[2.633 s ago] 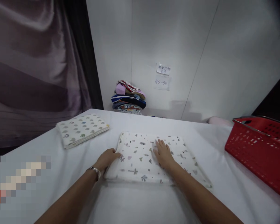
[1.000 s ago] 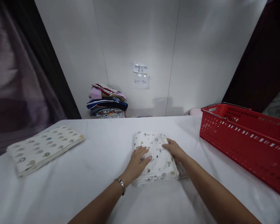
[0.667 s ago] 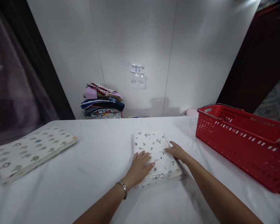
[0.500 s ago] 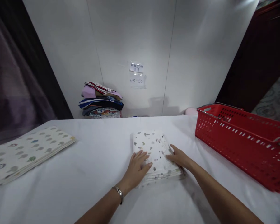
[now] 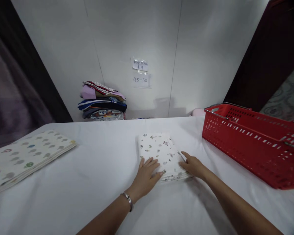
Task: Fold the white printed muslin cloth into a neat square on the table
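A folded white cloth (image 5: 156,150) with small grey and green plant prints lies flat in the middle of the table. My left hand (image 5: 147,178) rests on its near left corner, fingers spread and palm down. Along the right edge of the cloth is my right hand (image 5: 193,165), thumb and forefinger apart and touching the side; its other fingers are mostly hidden. A metal bracelet (image 5: 127,200) circles my left wrist.
Another folded cloth (image 5: 31,156) with tree prints lies at the left of the white-covered table (image 5: 100,156). A red plastic basket (image 5: 250,143) stands at right. Stacked folded fabrics (image 5: 101,101) sit by the back wall, near taped paper signs (image 5: 140,80).
The near edge of the folded cloth looks neater and my right hand has shifted slightly outward along its side. The whole view has tilted a little.
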Demonstrator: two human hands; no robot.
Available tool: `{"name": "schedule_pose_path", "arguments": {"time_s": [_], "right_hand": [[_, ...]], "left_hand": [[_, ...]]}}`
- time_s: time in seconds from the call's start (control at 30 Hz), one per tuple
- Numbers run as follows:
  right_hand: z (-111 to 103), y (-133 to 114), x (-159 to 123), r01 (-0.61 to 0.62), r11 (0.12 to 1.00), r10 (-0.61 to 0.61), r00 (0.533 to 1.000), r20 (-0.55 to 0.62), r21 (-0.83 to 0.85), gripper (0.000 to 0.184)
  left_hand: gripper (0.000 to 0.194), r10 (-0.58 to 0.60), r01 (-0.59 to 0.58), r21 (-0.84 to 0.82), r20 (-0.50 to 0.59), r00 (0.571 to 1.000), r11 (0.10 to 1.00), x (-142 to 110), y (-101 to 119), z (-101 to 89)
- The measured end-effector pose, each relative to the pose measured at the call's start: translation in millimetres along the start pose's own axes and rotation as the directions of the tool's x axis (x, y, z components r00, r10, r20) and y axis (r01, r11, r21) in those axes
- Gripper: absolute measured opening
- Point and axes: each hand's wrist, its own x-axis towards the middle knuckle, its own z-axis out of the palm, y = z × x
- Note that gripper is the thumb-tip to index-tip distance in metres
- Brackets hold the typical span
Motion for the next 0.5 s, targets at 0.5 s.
{"name": "schedule_pose_path", "arguments": {"time_s": [0.5], "right_hand": [[34.0, -87.4, 71.4, 0.555, 0.802, -0.573, 0.819, -0.023, -0.222, 0.064]], "left_hand": [[0.046, 0.089, -0.094, 0.102, 0.049, 0.995, 0.99, -9.8, 5.3, 1.0]]}}
